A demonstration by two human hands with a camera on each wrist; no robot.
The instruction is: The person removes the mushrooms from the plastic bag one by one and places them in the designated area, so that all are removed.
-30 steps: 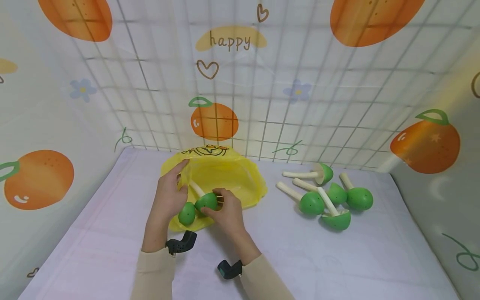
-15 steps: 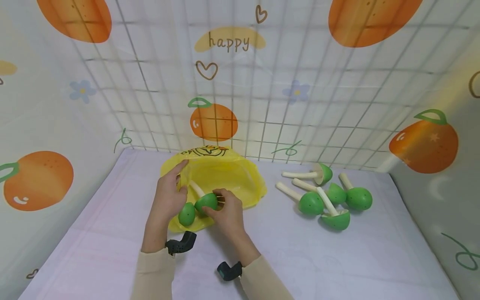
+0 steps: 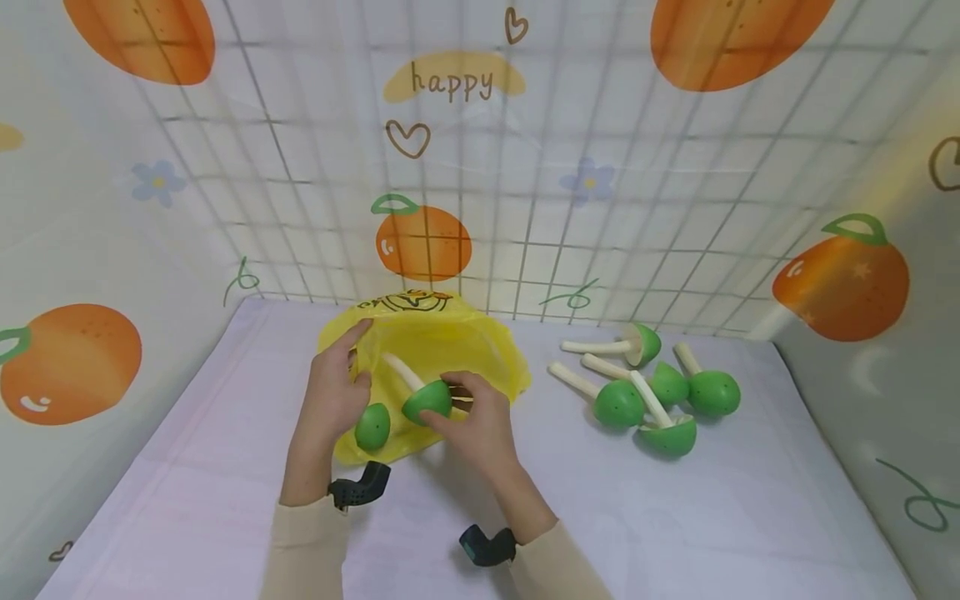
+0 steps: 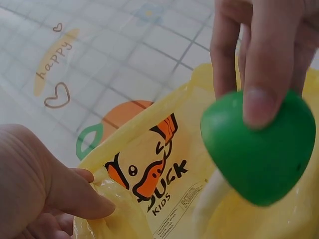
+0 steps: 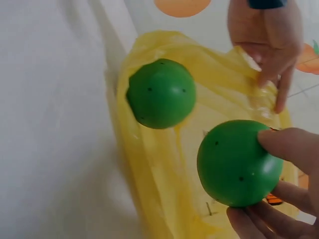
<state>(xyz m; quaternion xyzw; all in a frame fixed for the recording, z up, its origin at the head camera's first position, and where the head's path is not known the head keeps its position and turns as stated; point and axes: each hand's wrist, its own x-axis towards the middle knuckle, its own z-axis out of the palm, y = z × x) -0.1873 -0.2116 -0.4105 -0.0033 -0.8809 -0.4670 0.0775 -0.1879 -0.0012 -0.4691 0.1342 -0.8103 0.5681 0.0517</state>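
Note:
A yellow plastic bag (image 3: 480, 342) with a printed duck lies with its mouth spread wide. My left hand (image 3: 339, 390) pinches its left rim, and in the left wrist view the thumb (image 4: 92, 201) presses on the film. With thumb and fingers, my right hand (image 3: 480, 421) grips a toy mushroom (image 3: 427, 403) by its green cap, above the bag's opening. Its pale stem points up and left, into the bag. Beside my left wrist another toy mushroom (image 3: 372, 427) rests at the bag's near edge, only its green cap showing.
Several more green-capped toy mushrooms (image 3: 618, 405) lie in a loose cluster on the white tablecloth (image 3: 675, 517), right of the bag. Behind the bag rises a wall covering (image 3: 525, 208) printed with oranges and a grid.
My right hand has shifted slightly right with the mushroom, widening the gap to the other cap. The left hand stays at the bag's rim. The head view has moved a little.

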